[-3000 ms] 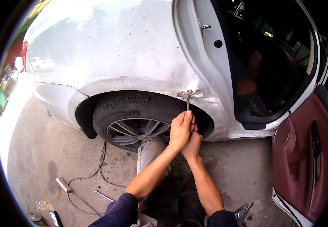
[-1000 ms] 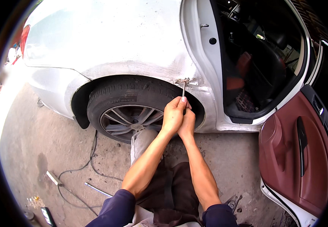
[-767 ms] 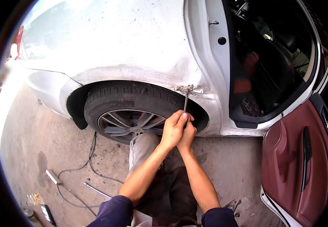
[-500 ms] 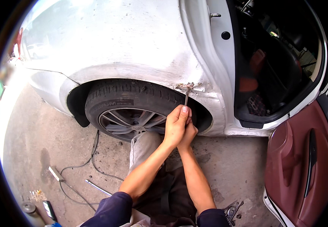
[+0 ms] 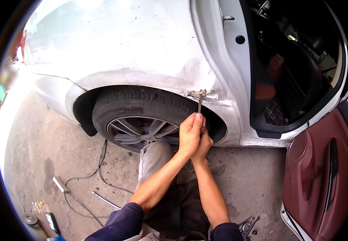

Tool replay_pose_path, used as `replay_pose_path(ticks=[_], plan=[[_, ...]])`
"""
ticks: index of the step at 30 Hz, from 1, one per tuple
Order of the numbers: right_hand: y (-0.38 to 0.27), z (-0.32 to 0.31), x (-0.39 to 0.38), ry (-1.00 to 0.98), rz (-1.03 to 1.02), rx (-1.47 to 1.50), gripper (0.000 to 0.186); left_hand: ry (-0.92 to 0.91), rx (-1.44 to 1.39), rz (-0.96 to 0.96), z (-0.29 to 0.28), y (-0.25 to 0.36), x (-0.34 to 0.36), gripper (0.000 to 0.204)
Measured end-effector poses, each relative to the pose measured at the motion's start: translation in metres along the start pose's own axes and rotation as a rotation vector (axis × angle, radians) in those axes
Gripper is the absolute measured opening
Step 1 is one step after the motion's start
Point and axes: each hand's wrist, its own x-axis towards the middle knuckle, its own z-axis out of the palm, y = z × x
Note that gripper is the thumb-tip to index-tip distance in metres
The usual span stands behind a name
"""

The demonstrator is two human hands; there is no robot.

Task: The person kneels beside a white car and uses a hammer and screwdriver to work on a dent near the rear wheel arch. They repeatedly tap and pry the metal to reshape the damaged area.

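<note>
My left hand [image 5: 189,135] and my right hand [image 5: 203,146] are closed together around a slim metal tool [image 5: 200,105], left above and partly covering right. The tool points up, its tip at a ragged, dented patch [image 5: 193,94] on the white car's rear fender [image 5: 117,40], just above the wheel arch. Behind my hands is the tyre [image 5: 113,103] with an alloy wheel [image 5: 127,130]. Whatever handle the tool has is hidden inside my grip.
An open car door [image 5: 318,172] with maroon trim stands at right. My grey-clad leg [image 5: 154,156] reaches toward the wheel. Cables [image 5: 81,177], a pale power strip [image 5: 60,185], a metal bar [image 5: 105,199] and a canister [image 5: 30,220] lie or stand at lower left; metal tools [image 5: 247,225] lie at lower right.
The whole view has shifted slightly over three seconds. My hands keep their grip, moving only a little with the tool, whose tip stays at the damaged patch.
</note>
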Motion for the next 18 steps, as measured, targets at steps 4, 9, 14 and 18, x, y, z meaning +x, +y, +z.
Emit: replay_pose_path(ticks=[4, 9, 14, 18], plan=[[0.019, -0.007, 0.02, -0.051, -0.111, -0.058, 0.014, 0.022, -0.029, 0.005, 0.015, 0.011, 0.011, 0.045], [0.057, 0.01, 0.032, 0.05, -0.277, -0.171, 0.021, 0.107, -0.003, 0.11, 0.02, -0.015, 0.023, 0.044], [0.085, 0.032, 0.051, 0.093, -0.379, -0.185, 0.023, 0.17, 0.186, 0.276, 0.014, -0.038, 0.048, 0.045], [0.076, 0.034, 0.049, 0.099, -0.36, -0.148, 0.023, 0.19, 0.274, 0.428, 0.012, -0.045, 0.048, 0.046]])
